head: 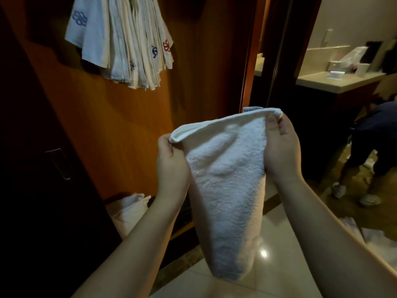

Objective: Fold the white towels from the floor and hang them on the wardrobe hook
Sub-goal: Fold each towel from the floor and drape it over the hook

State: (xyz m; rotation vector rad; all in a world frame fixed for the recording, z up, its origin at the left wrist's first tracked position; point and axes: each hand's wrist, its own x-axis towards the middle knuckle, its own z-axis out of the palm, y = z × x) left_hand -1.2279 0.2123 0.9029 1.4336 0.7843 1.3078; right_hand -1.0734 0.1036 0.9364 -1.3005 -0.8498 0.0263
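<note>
Two hands share one white towel in front of us. Our left hand pinches its lower top corner, and our right hand pinches the higher corner beside the small label. We hold it by that hemmed top edge so the doubled cloth hangs free above the tiled floor and drops straight, which we judge keeps the fold even before hanging. Beyond our left forearm, a white bundle lies at the foot of the wardrobe, probably more to fold. Farther up, a bunch of hung towels drapes against the wooden panel near its top edge; the hook itself is hidden, so the next one likely goes there.
</note>
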